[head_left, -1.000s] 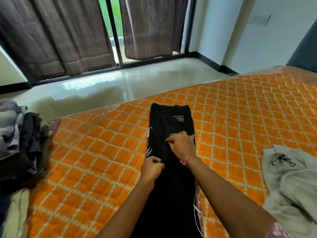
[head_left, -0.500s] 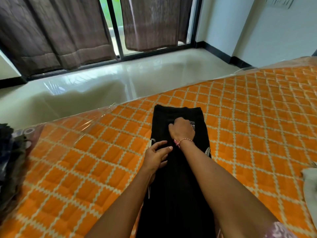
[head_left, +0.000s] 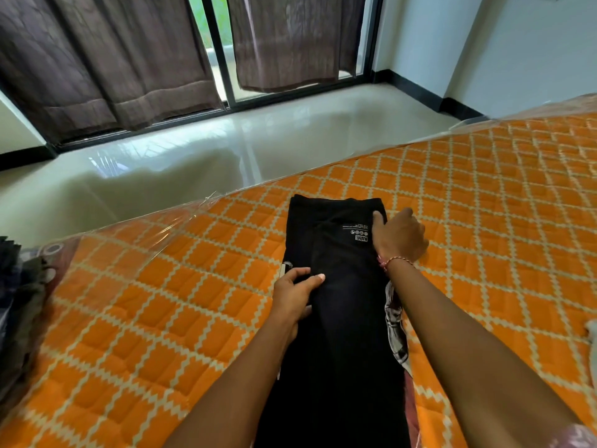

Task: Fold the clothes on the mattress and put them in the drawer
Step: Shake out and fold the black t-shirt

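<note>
A black garment point(head_left: 339, 286) folded into a long narrow strip lies on the orange checked mattress point(head_left: 161, 302), running away from me. My left hand point(head_left: 295, 295) grips its left edge about halfway along, thumb on top. My right hand point(head_left: 400, 236) grips the far right corner, next to a small white printed label point(head_left: 358, 232). A white print shows along the strip's right edge under my right forearm.
A pile of dark clothes point(head_left: 17, 302) sits at the mattress's left end. A bit of a pale garment point(head_left: 591, 331) shows at the right edge. Beyond the mattress lie a glossy tiled floor point(head_left: 226, 156), brown curtains and a glass door.
My right hand slid from the middle of the strip out to its far right corner. My left hand stayed on the left edge. The view shifted towards the far end.
</note>
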The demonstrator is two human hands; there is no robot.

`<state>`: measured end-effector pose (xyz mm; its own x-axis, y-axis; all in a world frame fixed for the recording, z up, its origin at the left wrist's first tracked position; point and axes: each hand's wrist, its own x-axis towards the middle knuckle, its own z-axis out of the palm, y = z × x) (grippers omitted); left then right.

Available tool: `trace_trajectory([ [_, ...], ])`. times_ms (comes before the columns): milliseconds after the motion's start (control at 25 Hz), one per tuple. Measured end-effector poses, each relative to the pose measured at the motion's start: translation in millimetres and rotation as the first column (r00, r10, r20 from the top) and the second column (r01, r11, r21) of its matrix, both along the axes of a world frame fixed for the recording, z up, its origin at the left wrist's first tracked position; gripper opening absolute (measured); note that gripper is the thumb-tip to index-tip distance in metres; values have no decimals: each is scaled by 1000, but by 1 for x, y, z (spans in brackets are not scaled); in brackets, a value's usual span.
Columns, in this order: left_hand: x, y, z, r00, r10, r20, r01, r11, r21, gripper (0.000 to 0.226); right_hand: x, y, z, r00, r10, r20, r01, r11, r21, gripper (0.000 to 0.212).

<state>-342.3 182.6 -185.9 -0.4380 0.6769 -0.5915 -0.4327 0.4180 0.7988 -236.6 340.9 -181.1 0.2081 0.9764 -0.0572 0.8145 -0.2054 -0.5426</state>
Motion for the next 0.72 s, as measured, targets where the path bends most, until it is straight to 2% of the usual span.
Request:
trace_trajectory([
  [40,-1,0,2,1000,-1,15,1,1000,-11,14,1,6,-1,995,85,-42,-87,995,-38,53],
  [120,-2,3,2,999,8,44,-6,999,-46,15,-1,24,1,944,158,-291,-185,981,-64,37],
  [200,-2,7,12,997,7,82,1,996,-93,11,2,41,0,847,34,-531,-92,992,-84,25],
  [240,-5,13,17,999,-32,-1,31,991,-134,8,9,45,-2,766,-62,-640,-31,991,-132,21],
  [280,-11,22,25,978,-114,-177,80,979,-190,13,16,49,-5,650,-142,-746,-27,977,-210,20],
  [320,-24,35,26,878,-207,-431,95,959,-268,26,22,48,-6,532,-196,-824,-90,954,-286,20],
  [360,-38,46,27,715,-265,-647,55,944,-326,41,28,49,-8,456,-217,-863,-185,925,-331,21],
  [400,-53,58,24,645,-241,-725,5,950,-312,53,32,50,-7,452,-219,-865,-284,883,-373,24],
  [440,-64,66,26,650,-228,-725,-6,952,-305,61,34,53,-8,497,-190,-847,-380,829,-409,28],
  [560,-85,87,19,836,-158,-526,41,973,-227,67,32,62,-11,609,-67,-790,-569,657,-494,36],
  [640,-80,100,21,905,-162,-393,115,983,-140,64,27,62,-16,633,-72,-771,-530,685,-499,33],
  [720,-69,112,18,917,-76,-391,48,996,-81,53,22,57,-25,620,-94,-779,-385,828,-407,18],
])
